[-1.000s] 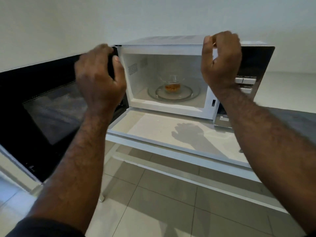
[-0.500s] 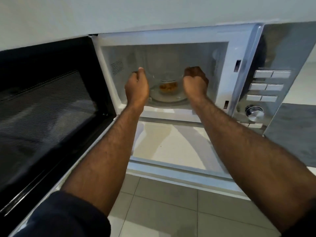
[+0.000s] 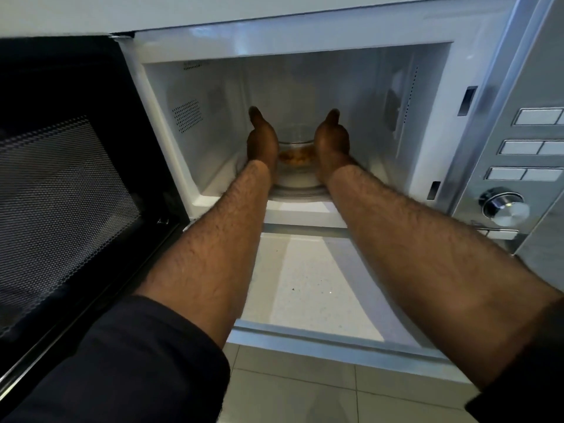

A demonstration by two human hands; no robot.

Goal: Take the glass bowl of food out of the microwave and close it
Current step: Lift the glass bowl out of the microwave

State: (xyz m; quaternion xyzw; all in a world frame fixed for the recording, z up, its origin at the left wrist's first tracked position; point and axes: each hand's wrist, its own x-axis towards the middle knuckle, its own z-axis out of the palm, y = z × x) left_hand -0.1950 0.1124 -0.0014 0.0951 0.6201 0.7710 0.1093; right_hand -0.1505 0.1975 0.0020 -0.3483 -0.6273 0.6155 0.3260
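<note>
The microwave [image 3: 305,35] stands with its black door [image 3: 70,184] swung wide to the left. Inside, a clear glass bowl [image 3: 295,149] with orange-brown food sits on the glass turntable [image 3: 294,189]. Both my arms reach deep into the cavity. My left hand [image 3: 262,143] presses against the bowl's left side and my right hand [image 3: 331,141] against its right side, thumbs pointing up. The fingers behind the bowl are hidden. The bowl rests on the turntable as far as I can see.
The silver control panel [image 3: 525,148] with buttons and a round knob [image 3: 505,206] is at the right. A white shelf [image 3: 308,288] lies under the microwave, with a tiled floor [image 3: 290,392] below. The open door blocks the left side.
My hands have moved from the cavity mouth deep inside and now clasp the bowl from both sides. My head has come closer to the microwave.
</note>
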